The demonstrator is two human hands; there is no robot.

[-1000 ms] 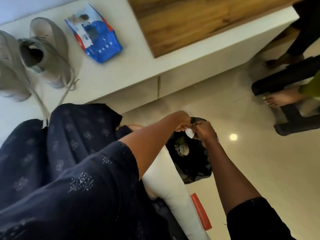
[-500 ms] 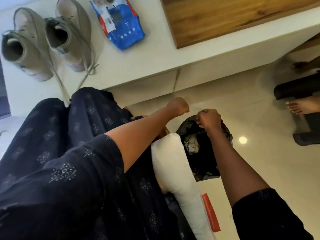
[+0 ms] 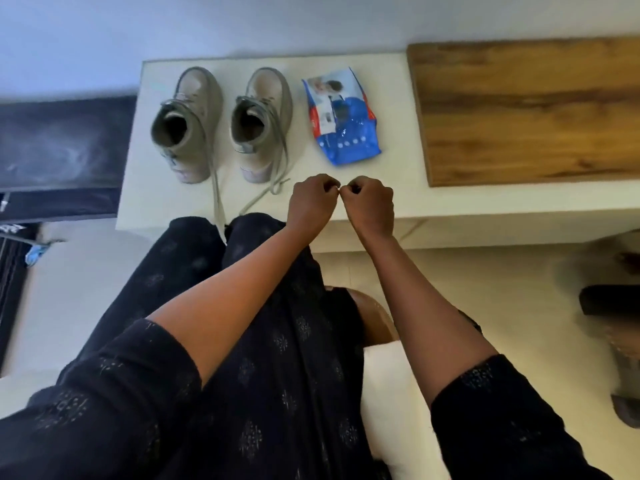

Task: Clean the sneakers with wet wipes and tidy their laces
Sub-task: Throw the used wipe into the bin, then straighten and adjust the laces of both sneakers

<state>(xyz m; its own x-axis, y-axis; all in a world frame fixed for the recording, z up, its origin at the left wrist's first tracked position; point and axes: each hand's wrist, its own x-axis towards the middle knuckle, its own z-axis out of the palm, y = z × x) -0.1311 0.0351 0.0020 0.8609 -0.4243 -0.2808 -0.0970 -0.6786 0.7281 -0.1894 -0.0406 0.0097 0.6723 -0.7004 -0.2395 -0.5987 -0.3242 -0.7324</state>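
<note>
A: Wall?
B: Wall [image 3: 242, 22] plain, pale bluish-white, across the top of the view.
A: Furniture?
B: Low white ledge [image 3: 398, 98] set against the wall. A brown wood-grain slab [image 3: 519, 109] lies on its right part. Dark flat panel [image 3: 62, 143] just beside the ledge's left end, with a dusty sheen.
A: Floor?
B: Cream floor [image 3: 502, 306], smooth, below the ledge's front edge. Dark shapes [image 3: 613, 303] at the right margin, too blurred to name. Lower centre: rounded brown seat [image 3: 379, 320], white cushion [image 3: 391, 393] touching it.
A: Light?
B: Soft. Cool tint on the wall, warmer on the floor.
</note>
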